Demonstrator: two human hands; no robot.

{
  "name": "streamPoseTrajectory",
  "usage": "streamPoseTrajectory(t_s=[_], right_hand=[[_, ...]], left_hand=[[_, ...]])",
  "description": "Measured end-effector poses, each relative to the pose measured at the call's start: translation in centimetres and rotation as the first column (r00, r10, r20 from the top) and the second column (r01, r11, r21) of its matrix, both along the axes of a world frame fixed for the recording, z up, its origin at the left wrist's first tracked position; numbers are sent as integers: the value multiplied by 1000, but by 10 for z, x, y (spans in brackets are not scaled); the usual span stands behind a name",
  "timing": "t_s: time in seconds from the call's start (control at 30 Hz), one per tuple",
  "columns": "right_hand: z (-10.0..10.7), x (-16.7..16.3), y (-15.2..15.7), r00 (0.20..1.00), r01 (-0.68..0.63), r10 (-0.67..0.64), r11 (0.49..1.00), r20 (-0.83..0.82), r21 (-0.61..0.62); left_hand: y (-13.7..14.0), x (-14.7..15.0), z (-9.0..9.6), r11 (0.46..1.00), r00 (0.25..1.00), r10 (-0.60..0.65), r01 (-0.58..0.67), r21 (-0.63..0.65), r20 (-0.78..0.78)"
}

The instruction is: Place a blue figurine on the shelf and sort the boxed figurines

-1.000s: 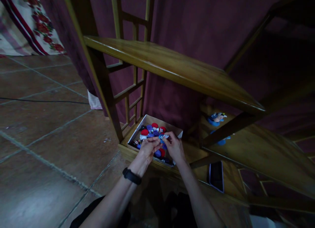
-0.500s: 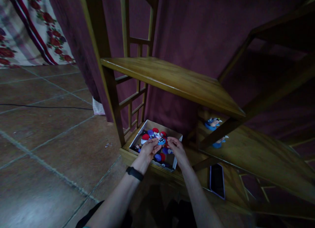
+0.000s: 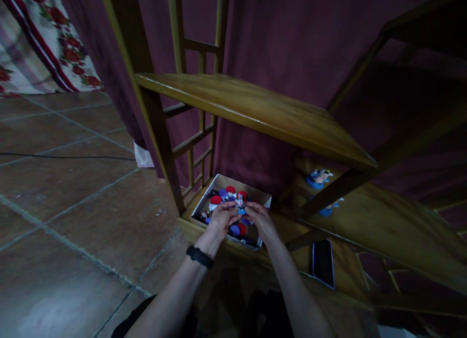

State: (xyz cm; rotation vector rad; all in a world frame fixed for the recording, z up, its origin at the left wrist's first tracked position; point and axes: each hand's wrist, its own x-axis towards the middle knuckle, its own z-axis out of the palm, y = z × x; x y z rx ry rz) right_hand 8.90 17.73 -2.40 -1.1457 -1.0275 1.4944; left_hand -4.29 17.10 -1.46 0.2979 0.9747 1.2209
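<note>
Between my two hands, above the box, is a small figurine (image 3: 241, 203) with a white-and-black body and a blue base. My left hand (image 3: 222, 220) grips it from the left with the fingertips. From the right, my right hand (image 3: 260, 219) pinches its base. Below them a shallow cardboard box (image 3: 255, 190) holds several more figurines with red and purple-blue round bases (image 3: 216, 200). My hands hide part of the box's contents. A dark band (image 3: 199, 257) circles my left wrist.
The box sits on the low board of a wooden shelf unit (image 3: 233, 104), under a higher shelf board. To the right, two blue-based figurines (image 3: 318, 178) stand on another shelf. A dark phone-like object (image 3: 323, 263) lies lower right. Tiled floor (image 3: 73, 221) spreads left.
My right hand has closed in on the figurine and now touches it. The figurine has turned more upright between my fingers. The view has shifted slightly.
</note>
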Motion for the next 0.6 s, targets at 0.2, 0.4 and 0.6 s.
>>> streamPoseTrajectory(t_s=[0.2, 0.4, 0.6], right_hand=[[-8, -5, -5, 993, 107, -110, 993, -51, -59], [-21, -10, -6, 986, 108, -122, 986, -110, -124], [-13, -6, -2, 999, 50, -50, 999, -10, -2]], left_hand=[[-1, 4, -4, 999, 998, 44, -45, -14, -33], [0, 5, -11, 995, 992, 80, -85, -44, -94], [0, 1, -3, 999, 995, 52, -51, 10, -84]])
